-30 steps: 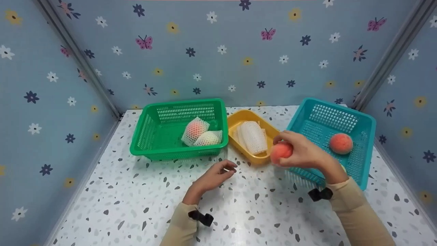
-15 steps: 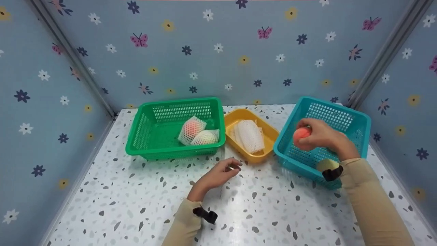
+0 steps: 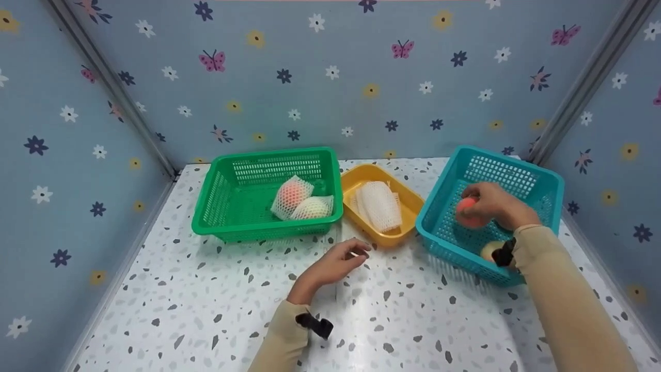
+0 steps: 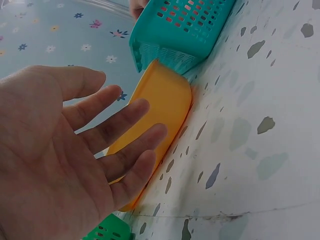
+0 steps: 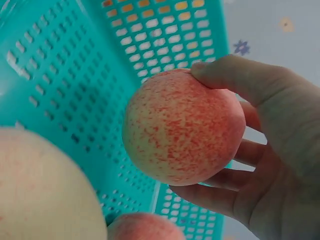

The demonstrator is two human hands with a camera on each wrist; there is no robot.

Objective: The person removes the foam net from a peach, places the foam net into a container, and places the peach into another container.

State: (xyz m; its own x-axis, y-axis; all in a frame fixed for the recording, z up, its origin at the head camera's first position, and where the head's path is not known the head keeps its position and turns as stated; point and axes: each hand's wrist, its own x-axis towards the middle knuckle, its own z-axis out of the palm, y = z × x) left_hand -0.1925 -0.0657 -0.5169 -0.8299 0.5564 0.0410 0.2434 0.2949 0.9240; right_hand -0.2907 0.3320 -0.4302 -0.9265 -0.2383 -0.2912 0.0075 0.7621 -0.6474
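My right hand [image 3: 498,204] grips a red-and-yellow peach [image 5: 182,127] inside the teal basket [image 3: 424,219], thumb on one side and fingers curled round the other. Two more peaches lie in that basket: a pale yellow one [image 5: 42,187] and a reddish one [image 5: 145,227], which the hand hides in the head view. My left hand [image 3: 335,263] holds nothing. Its fingers are relaxed, palm visible in the left wrist view, close in front of the yellow tray [image 3: 384,240]. White foam net sleeves [image 3: 381,205] lie in the tray.
At the left stands a green basket [image 3: 201,225] with two peaches in foam nets, one reddish [image 3: 293,196] and one pale [image 3: 314,207]. The yellow tray sits between both baskets. Flower-patterned walls [image 3: 330,93] enclose the speckled table [image 3: 232,305].
My right hand has carried the peach rightward from beside the yellow tray over the teal basket's rim, then down into it. The left hand has shifted slightly right.
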